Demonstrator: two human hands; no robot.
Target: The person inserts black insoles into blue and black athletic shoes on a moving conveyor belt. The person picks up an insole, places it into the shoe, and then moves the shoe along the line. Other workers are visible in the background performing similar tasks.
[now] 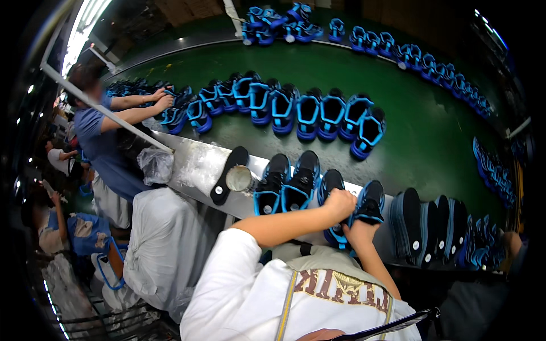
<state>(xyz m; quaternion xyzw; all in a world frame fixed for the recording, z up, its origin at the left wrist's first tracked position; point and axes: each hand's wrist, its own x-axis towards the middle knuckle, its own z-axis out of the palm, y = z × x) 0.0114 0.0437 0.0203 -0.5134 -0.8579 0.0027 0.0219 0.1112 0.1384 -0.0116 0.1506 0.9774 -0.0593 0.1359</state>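
Note:
My right hand (362, 232) grips the heel end of a black and blue sneaker (371, 199) above the bench. Closed fingers of my left hand (341, 206) reach to that sneaker's left side; what they pinch is hidden. Under and beside my left hand is another black and blue sneaker (331, 181), partly covered by it. To the left, two more sneakers, one nearer the middle (307, 170) and one farther left (277, 173), stand on the metal bench with toes pointing away. A round tub (239, 179) and a dark insole (230, 173) lie left of them.
Stacks of dark insoles (406, 221) stand at the bench's right. Beyond the bench, a green conveyor belt (421, 125) carries a row of sneakers (307, 113) and another along its far edge. A co-worker in blue (102, 125) handles shoes at left, near a large white covered bundle (162, 244).

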